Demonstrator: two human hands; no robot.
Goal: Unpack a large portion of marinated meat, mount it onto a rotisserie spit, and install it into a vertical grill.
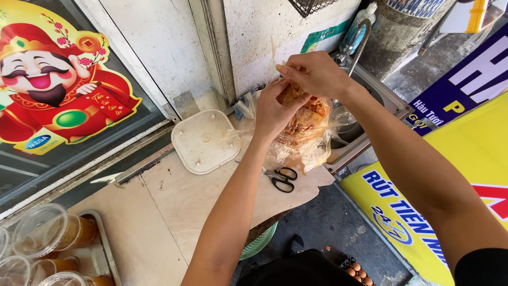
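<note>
The person's left hand point(272, 108) is curled, its fingers closed around the side of a clear plastic bag point(307, 132) full of orange-brown dried food, and it grips the bag near its top. The right hand point(312, 71) sits just above, fingers bent and pinched together on the gathered neck of the same bag, with a thin strip of the plastic sticking up from the pinch. The bag stands on the far edge of a pale counter point(180, 212), right beside a small steel sink point(370, 114) with a curved tap point(360, 45) over it. A pair of black-handled scissors point(283, 179) lies on the counter just in front of the bag, close to the left forearm. To the left of the bag rests a square white plastic lid point(203, 140) with rounded corners. On the glass at the far left hangs a bright sticker point(58, 79) of a laughing figure in red robes on a yellow ground. At the lower left, lidded clear cups point(45, 233) of amber drink stand on a metal tray point(106, 249). To the right, below the counter, lean a yellow sign point(423, 228) with blue lettering and a dark blue sign point(465, 79). Brown eggs point(360, 273) show near the floor.
</note>
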